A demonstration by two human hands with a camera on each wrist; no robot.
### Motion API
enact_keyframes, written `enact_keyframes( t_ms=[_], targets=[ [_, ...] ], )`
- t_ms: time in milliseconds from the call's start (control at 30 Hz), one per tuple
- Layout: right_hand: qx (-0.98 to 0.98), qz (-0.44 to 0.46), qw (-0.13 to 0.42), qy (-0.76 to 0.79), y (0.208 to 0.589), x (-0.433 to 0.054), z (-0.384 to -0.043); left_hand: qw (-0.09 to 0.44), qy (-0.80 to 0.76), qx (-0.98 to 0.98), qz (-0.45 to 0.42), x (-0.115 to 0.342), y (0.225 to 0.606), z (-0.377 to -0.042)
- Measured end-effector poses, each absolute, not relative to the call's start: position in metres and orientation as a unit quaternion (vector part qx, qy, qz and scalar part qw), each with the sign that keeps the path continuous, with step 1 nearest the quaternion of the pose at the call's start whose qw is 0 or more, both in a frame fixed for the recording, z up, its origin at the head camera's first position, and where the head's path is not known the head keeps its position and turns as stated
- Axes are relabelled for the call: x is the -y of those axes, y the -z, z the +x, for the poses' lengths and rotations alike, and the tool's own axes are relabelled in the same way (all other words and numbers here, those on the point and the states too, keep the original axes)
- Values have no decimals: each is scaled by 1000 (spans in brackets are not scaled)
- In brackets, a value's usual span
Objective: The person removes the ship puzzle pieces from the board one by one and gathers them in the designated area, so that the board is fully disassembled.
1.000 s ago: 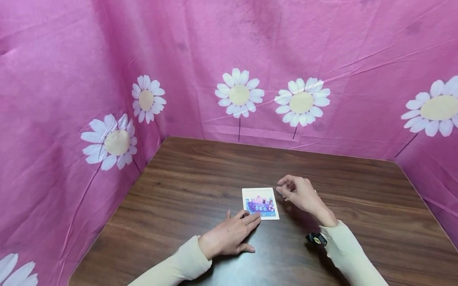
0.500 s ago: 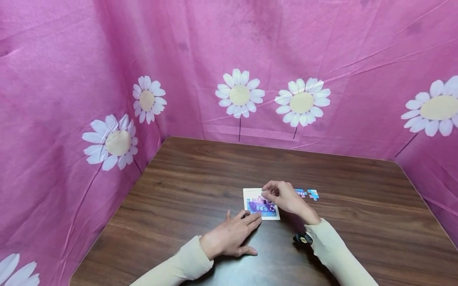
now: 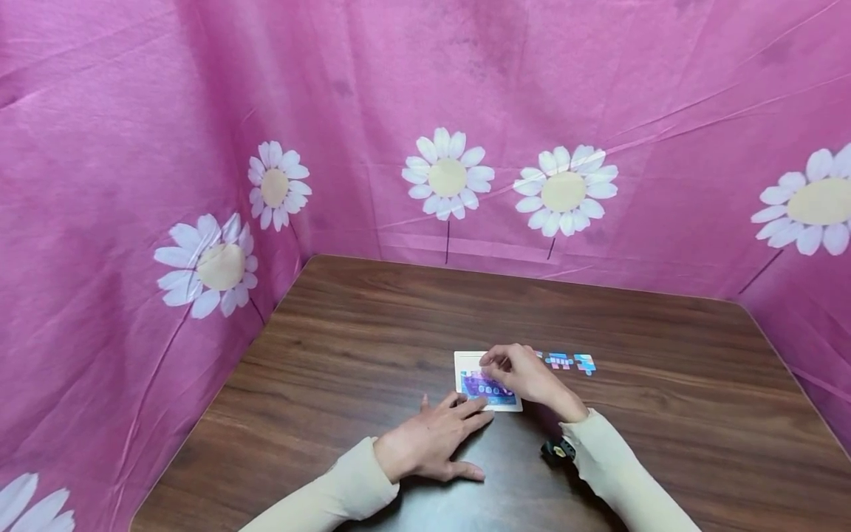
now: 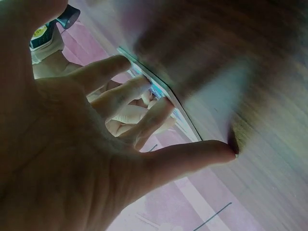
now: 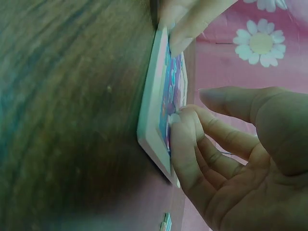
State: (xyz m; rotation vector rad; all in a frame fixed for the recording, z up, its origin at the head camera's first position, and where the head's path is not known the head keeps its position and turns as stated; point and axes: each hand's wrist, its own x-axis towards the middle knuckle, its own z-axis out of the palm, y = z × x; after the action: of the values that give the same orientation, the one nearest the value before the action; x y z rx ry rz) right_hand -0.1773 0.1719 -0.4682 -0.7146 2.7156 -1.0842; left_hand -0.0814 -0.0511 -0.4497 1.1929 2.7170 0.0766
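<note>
A small square jigsaw board (image 3: 463,362) with a white border lies flat on the table; its picture is a purple ship with round windows on blue. My left hand (image 3: 435,437) rests on the table, fingers spread, with its fingertips on the board's near left edge, as the left wrist view confirms. Over the board's right side, my right hand (image 3: 527,375) presses bent fingertips onto the picture. In the right wrist view the right thumb (image 5: 226,99) stands apart from those fingers, above the board. Whatever lies under the fingertips is hidden.
Right of the board lie loose jigsaw pieces, a blue and pink one (image 3: 560,360) and a light blue one (image 3: 586,363), with another partly behind the right hand. A pink curtain (image 3: 372,192) with white daisies hangs behind the wooden table (image 3: 372,318).
My right hand has moved left from beside the board onto it, and its fingers now press down with the thumb apart. The loose pieces have come into view. My left hand has barely shifted.
</note>
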Motion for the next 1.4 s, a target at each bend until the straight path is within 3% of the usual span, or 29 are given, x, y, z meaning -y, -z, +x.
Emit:
enact_keyframes(
  t_ms=[733, 1400],
  targets=[
    [-893, -260, 59, 362, 473, -159, -169, 72, -20, -910, 407, 52, 451, -79],
    [-926, -229, 18, 298, 476, -151, -168, 73, -24, -912, 402, 50, 455, -79]
  ],
)
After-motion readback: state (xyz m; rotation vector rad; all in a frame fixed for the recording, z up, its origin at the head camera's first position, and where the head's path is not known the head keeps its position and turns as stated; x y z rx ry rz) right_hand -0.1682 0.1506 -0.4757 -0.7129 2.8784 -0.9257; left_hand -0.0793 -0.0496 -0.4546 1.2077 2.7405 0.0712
